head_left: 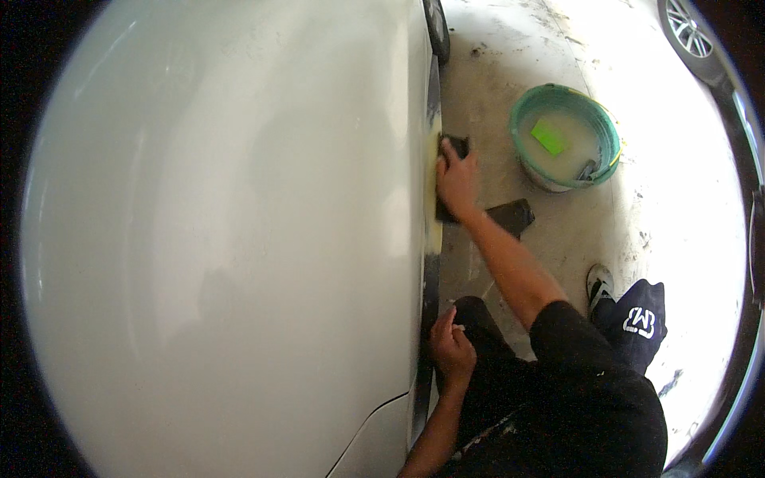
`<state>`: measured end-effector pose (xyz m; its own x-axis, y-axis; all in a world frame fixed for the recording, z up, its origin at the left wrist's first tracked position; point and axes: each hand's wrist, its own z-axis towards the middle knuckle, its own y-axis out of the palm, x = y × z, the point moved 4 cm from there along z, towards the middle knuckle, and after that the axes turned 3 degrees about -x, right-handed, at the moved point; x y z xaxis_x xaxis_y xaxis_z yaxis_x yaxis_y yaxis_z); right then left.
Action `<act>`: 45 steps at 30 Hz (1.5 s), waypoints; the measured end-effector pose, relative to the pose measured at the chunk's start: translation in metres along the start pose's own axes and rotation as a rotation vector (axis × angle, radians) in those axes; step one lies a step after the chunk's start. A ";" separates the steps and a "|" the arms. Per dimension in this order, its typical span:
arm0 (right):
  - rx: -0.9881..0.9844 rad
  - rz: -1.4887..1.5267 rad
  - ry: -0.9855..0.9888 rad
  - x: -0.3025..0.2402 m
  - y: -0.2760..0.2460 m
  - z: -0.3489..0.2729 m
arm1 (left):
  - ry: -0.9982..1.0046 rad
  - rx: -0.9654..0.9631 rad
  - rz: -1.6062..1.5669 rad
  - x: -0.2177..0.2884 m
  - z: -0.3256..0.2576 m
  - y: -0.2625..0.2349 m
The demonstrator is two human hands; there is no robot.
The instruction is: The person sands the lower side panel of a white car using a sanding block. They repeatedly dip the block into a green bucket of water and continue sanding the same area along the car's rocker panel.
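My right hand [457, 182] is closed over a dark sanding block [457, 145]. It presses the block against a yellowish patch [434, 235] on the dark lower edge of a white car body [263, 239]. My left hand [453, 346] is nearer to me, beside that same edge and above my dark-clothed knee. Its fingers are partly bent, one of them stretched forward, and nothing shows in its grasp. The hand hides most of the block.
A green-rimmed bucket [522, 147] of cloudy water stands right of my right hand, with a bright green piece [547, 137] in it. A dark object [511, 217] lies on the stained floor. Another car's wheel [689, 30] is at the far right.
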<state>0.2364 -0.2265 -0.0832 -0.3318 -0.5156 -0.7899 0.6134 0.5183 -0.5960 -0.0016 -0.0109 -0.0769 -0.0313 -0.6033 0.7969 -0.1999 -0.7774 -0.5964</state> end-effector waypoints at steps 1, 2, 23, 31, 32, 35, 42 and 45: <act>-0.014 -0.069 0.002 0.000 -0.004 0.000 | -0.014 -0.021 0.007 0.004 -0.002 -0.001; -0.019 -0.135 -0.006 -0.006 -0.007 0.004 | 0.020 -0.006 0.038 0.005 0.000 -0.004; -0.016 -0.137 -0.131 -0.036 0.005 0.008 | 0.061 0.046 0.101 0.011 0.001 -0.019; 0.009 -0.095 -0.056 -0.031 -0.003 0.040 | 0.045 0.041 0.129 0.006 0.002 -0.018; 0.032 -0.108 -0.110 -0.033 0.005 0.027 | 0.056 0.051 0.121 0.007 0.005 -0.019; 0.058 -0.077 -0.081 -0.004 0.014 0.047 | 0.058 0.025 0.103 0.009 0.000 -0.012; 0.002 -0.132 -0.106 -0.016 0.011 0.047 | 0.127 0.050 0.078 0.009 0.006 -0.015; 0.012 -0.028 -0.044 -0.008 0.006 0.086 | 0.128 0.021 0.125 0.016 0.010 -0.014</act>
<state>0.3049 -0.2779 -0.0677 -0.3169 -0.5594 -0.7659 0.6132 0.4953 -0.6154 0.0102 -0.0114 -0.0569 -0.1795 -0.6686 0.7217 -0.1666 -0.7023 -0.6921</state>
